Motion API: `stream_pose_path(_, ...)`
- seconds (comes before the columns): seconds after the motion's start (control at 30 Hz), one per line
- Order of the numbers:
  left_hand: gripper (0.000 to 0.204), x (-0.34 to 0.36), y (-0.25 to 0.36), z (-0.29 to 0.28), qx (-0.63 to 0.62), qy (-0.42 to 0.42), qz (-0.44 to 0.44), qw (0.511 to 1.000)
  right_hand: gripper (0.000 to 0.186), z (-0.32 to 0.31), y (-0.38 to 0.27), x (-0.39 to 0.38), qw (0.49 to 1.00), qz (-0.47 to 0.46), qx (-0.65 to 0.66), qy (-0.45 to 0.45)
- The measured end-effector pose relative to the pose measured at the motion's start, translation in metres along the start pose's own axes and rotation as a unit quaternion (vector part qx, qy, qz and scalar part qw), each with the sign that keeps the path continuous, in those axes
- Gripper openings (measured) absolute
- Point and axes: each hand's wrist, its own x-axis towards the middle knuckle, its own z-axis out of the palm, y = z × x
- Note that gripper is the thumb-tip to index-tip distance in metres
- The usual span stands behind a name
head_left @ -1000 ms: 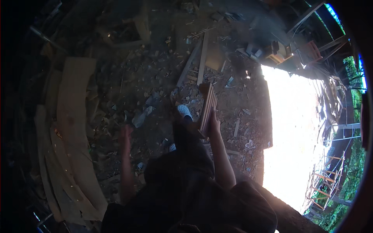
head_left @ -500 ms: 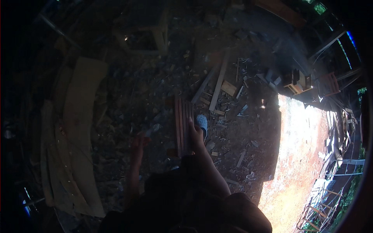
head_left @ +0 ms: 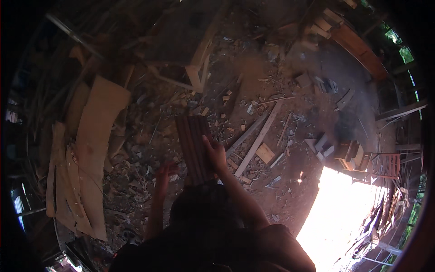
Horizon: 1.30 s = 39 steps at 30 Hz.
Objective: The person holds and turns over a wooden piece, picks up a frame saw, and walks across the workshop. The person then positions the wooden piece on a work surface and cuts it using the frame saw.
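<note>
In front of my body is a dark brown slatted wooden piece (head_left: 189,138), made of several parallel strips with grooves between them. My right hand (head_left: 216,156) grips its right edge, the thumb lying on the upper face and the other fingers mostly hidden. The near end of the piece meets my dark clothing. To its left, my left hand (head_left: 166,174) is raised with fingers apart, holding nothing and apart from the wood.
Wood scraps and shavings litter the dirt floor. Long planks (head_left: 260,136) lie ahead to the right, and broad boards (head_left: 97,136) stand at left. A wooden table (head_left: 181,50) is ahead; a slatted chair (head_left: 385,165) stands at right beside a bright sunlit patch (head_left: 340,204).
The view has tilted up, showing more floor ahead; my shoe has gone from sight. The slatted piece now leans left with its top face showing more. My right hand keeps hold.
</note>
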Motion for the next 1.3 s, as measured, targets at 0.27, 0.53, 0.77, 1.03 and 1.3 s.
stream_pose_path(0.27,0.049,0.22,0.155,0.105,-0.034,0.014,0.105,0.994,0.084,0.004,-0.156,0.278,0.987,-0.072,-0.131,-0.058)
stream_pose_path(0.53,0.042,0.422,0.265,0.187,-0.078,0.227,-0.001,0.971,0.083,0.051,-0.289,0.506,0.948,-0.117,-0.206,-0.212)
stream_pose_path(0.77,0.058,0.519,0.357,0.287,-0.312,0.475,-0.004,0.823,0.077,0.071,-0.37,0.631,0.842,-0.165,-0.295,-0.421)
stream_pose_path(1.03,0.049,0.64,0.452,0.473,-0.331,0.668,-0.019,0.666,0.07,0.004,-0.452,0.755,0.662,-0.224,-0.354,-0.622)
stream_pose_path(1.3,0.047,0.675,0.513,0.577,-0.377,0.719,-0.079,0.579,0.064,-0.071,-0.476,0.819,0.562,-0.191,-0.398,-0.7)
